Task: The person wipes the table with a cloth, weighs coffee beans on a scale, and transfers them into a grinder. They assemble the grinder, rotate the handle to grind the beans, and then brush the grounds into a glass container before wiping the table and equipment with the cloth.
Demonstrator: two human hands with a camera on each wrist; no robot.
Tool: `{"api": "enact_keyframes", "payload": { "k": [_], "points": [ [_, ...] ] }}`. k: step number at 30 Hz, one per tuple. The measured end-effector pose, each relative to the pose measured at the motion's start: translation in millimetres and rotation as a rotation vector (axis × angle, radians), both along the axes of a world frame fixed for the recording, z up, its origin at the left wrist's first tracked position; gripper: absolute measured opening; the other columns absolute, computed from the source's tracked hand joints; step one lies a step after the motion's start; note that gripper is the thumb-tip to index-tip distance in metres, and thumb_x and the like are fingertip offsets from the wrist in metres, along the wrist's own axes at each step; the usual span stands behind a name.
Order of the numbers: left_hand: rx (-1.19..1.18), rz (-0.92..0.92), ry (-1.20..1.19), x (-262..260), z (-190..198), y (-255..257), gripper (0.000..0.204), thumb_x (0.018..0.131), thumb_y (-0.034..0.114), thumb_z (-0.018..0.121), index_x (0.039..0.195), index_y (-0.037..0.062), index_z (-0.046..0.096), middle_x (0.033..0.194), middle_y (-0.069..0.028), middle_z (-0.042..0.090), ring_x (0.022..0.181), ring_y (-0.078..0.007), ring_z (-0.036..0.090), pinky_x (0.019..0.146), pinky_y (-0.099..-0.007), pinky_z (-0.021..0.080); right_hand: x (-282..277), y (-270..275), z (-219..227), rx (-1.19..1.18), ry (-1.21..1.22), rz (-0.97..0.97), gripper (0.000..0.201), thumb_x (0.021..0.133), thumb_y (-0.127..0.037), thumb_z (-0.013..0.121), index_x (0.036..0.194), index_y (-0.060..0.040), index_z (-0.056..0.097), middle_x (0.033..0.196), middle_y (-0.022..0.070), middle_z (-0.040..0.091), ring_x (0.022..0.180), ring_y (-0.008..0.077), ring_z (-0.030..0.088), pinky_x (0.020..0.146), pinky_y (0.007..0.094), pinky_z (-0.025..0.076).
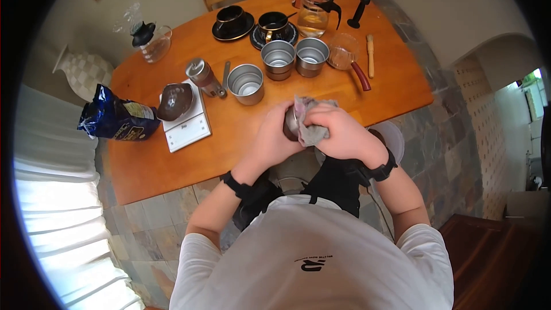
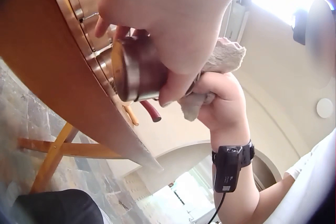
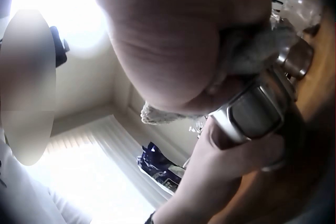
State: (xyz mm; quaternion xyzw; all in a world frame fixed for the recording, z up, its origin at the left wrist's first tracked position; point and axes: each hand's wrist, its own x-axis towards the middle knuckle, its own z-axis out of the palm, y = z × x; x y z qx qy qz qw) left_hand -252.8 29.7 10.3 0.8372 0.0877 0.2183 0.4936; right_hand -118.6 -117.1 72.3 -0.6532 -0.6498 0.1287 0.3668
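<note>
My left hand (image 1: 273, 139) grips a metal cup (image 2: 143, 70) that lies tilted on its side, its base facing left in the left wrist view. In my right hand (image 1: 346, 131) is a grey cloth (image 1: 314, 134), bunched at the cup's mouth, with part of it pushed in over the rim. Both hands are close together near the table's front edge. Three more metal cups stand upright beyond them: one on the left (image 1: 245, 84), one in the middle (image 1: 278, 59) and one on the right (image 1: 312, 57).
Left on the wooden table (image 1: 229, 149) are a blue bag (image 1: 123, 117), a white scale (image 1: 188, 131) bearing a dark bowl (image 1: 175, 102), and a hand grinder (image 1: 205, 77). Farther back stand black cups on saucers (image 1: 231, 20), a glass pitcher (image 1: 313, 22), a red-handled strainer (image 1: 360, 76) and a brush (image 1: 371, 57).
</note>
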Motion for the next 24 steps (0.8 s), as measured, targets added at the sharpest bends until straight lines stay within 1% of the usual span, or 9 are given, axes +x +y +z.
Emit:
{"api": "enact_keyframes", "payload": {
  "k": [4,7,8,11,12,15,18,23,24],
  "points": [
    [-0.096,-0.03,-0.04,-26,17,-1,0.083,0.067,0.013,0.088,0.135,0.0038,0.041,0.124,-0.0134,0.056,0.116,-0.0254,0.057,0.099,-0.0386,0.047,0,-23,18,-0.453,0.867,-0.069,0.028,0.087,-0.012,0.065,0.113,-0.0028,0.062,0.095,0.0083,0.07,0.079,0.0171,0.067,0.067,0.0316,0.052],
    [-0.579,-0.049,-0.136,-26,18,-10,0.079,0.074,0.009,0.085,0.137,0.0053,0.038,0.123,-0.0129,0.054,0.118,-0.0227,0.055,0.1,-0.0378,0.047,-11,-16,-11,-0.176,1.647,-0.161,0.026,0.095,-0.016,0.06,0.114,0.0006,0.061,0.1,0.0099,0.07,0.084,0.0195,0.07,0.07,0.0309,0.055],
    [-0.315,-0.022,-0.231,-22,14,-10,0.062,0.086,0.015,0.076,0.135,0.0054,0.038,0.108,-0.0103,0.058,0.095,-0.0175,0.062,0.08,-0.0305,0.054,-17,-12,-10,-0.135,1.82,-0.165,0.026,0.099,-0.02,0.056,0.113,0.0026,0.061,0.102,0.0117,0.07,0.086,0.0188,0.071,0.07,0.0302,0.056],
    [-0.841,-0.058,0.128,-20,10,-13,0.052,0.094,0.027,0.066,0.131,0.0039,0.038,0.09,-0.0071,0.059,0.064,-0.013,0.058,0.053,-0.0243,0.049,-32,-5,-14,-0.081,1.7,-0.046,0.029,0.101,-0.025,0.054,0.111,0.0011,0.061,0.102,0.0121,0.07,0.085,0.0192,0.071,0.069,0.0302,0.056],
    [-0.894,0.054,0.138,-16,22,-23,0.044,0.099,0.041,0.055,0.123,0.0053,0.045,0.077,-0.0043,0.058,0.045,-0.0096,0.047,0.038,-0.0231,0.036,-37,-1,-12,-0.142,1.282,-0.046,0.03,0.102,-0.027,0.054,0.109,0.0015,0.061,0.1,0.0107,0.069,0.082,0.021,0.071,0.069,0.0298,0.055],
    [-1.309,-0.163,0.326,-9,-6,4,0.04,0.1,0.046,0.051,0.114,0.0084,0.05,0.074,-0.0034,0.058,0.045,-0.0095,0.047,0.035,-0.0231,0.036,-52,0,-2,0.026,0.291,0.094,0.026,0.089,-0.021,0.069,0.109,-0.006,0.062,0.094,0.0093,0.066,0.087,0.0264,0.067,0.077,0.0354,0.053],
    [-1.189,-0.345,0.572,-17,22,19,0.041,0.1,0.051,0.048,0.107,0.0103,0.053,0.07,-0.0024,0.056,0.043,-0.0084,0.047,0.033,-0.0225,0.037,-53,-7,-6,0.057,0.045,0.17,0.025,0.085,-0.017,0.069,0.107,-0.0089,0.064,0.096,0.0107,0.065,0.092,0.028,0.064,0.082,0.0377,0.051],
    [-0.884,-0.269,0.176,-27,15,9,0.063,0.098,0.05,0.056,0.139,0.0049,0.043,0.096,-0.0112,0.062,0.062,-0.0142,0.061,0.048,-0.0234,0.049,-33,3,-22,-0.025,0.253,0.15,0.024,0.094,-0.024,0.061,0.112,-0.009,0.063,0.106,0.0109,0.068,0.093,0.0266,0.067,0.084,0.0394,0.053],
    [-0.728,-0.274,0.033,-30,13,6,0.07,0.096,0.041,0.062,0.148,0.0041,0.034,0.118,-0.0136,0.057,0.082,-0.0197,0.065,0.068,-0.0263,0.053,-30,8,-23,-0.039,1.051,-0.01,0.029,0.098,-0.031,0.054,0.113,-0.0079,0.062,0.107,0.011,0.069,0.094,0.026,0.068,0.086,0.0392,0.053]
  ]
}}
